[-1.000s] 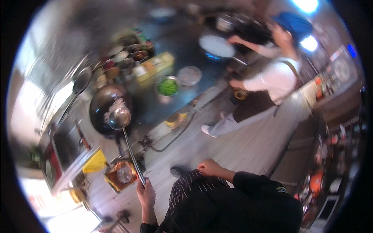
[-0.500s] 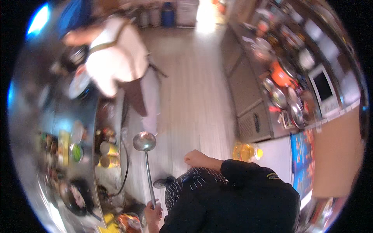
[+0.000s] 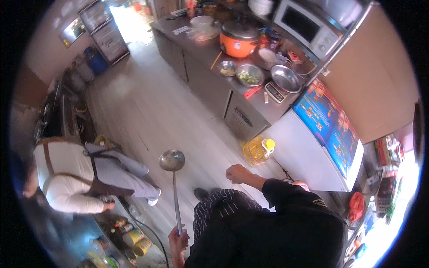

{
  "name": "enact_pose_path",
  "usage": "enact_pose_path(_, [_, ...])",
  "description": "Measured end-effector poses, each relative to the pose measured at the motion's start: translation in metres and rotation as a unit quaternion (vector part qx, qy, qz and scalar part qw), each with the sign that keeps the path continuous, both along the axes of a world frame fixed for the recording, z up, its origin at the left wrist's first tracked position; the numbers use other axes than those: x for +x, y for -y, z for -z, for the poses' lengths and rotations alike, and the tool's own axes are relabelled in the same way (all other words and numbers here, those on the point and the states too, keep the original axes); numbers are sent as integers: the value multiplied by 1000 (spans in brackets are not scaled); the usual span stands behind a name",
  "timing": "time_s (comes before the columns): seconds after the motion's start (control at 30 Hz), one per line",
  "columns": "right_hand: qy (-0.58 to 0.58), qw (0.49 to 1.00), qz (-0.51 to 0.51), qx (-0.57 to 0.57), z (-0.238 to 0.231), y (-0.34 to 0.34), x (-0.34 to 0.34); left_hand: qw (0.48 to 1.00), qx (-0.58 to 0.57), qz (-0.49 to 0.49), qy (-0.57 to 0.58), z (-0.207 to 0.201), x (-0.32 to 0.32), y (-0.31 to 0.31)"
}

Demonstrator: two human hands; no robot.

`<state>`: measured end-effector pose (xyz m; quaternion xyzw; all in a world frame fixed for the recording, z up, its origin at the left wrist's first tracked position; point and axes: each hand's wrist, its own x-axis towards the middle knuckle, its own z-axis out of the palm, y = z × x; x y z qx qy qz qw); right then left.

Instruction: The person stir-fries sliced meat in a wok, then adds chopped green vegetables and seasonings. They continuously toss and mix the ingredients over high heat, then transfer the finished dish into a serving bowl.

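Note:
My left hand [image 3: 178, 242] is closed around the handle of a long metal ladle [image 3: 172, 161], whose bowl points away from me. The ladle's bowl is held over the floor and touches nothing. In front of my waist, my right hand [image 3: 238, 173] is loosely curled into a fist, and nothing shows in it. Closest to that hand is a large clear jug of yellow oil [image 3: 255, 151] with a yellow cap, standing beside a white chest freezer [image 3: 295, 154].
At the left another person [image 3: 67, 174] bends over the counter. On the right counter [image 3: 203, 56] stand an orange rice cooker [image 3: 237, 44], a bowl of chopped greens [image 3: 249, 75], a steel bowl [image 3: 286, 78] and a scale [image 3: 275, 91]. A microwave [image 3: 306, 29] sits above. Cans [image 3: 133, 237] fill a low left shelf.
My view has turned right, bringing the right counter, freezer and oil jug closer to the middle. The other person now appears lower left. The ladle stays in my left hand.

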<state>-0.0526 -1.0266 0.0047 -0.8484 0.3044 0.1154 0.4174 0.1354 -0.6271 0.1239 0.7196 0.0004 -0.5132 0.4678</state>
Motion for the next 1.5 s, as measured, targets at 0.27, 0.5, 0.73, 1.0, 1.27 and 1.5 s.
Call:
enact_pose_path(0.27, [5, 995, 99, -17, 3, 43, -52, 992, -34, 123, 20, 20, 73, 118])
enact_pose_path(0.5, [17, 943, 296, -149, -35, 227, -38, 985, -58, 164, 2, 16, 84, 226])
enact_pose_path(0.73, [44, 931, 248, -264, -44, 463, 15, 986, 33, 161, 9, -1, 62, 349])
enact_pose_path(1.0, [-127, 943, 102, -292, 10, 538, 65, 994, 8, 107, -27, -25, 39, 446])
enact_pose_path(1.27, [-27, 959, 125, -252, 25, 562, 46, 987, 43, 157, 0, -36, 42, 495])
enact_pose_path(1.5, [57, 965, 249, -60, -32, 582, 54, 983, -8, 179, 35, -34, 47, 526])
